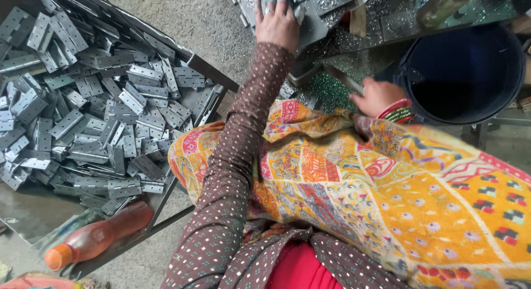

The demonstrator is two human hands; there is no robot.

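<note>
The left hand lies flat, fingers spread, on a grey metal hinge at the machine's tabletop. The right hand, with red and green bangles, has its fingers closed around a metal piece beside a dark bucket. A tray heaped with hinges sits well apart, an orange bottle at its edge.

Many hinges, one bottle, one bucket.
</note>
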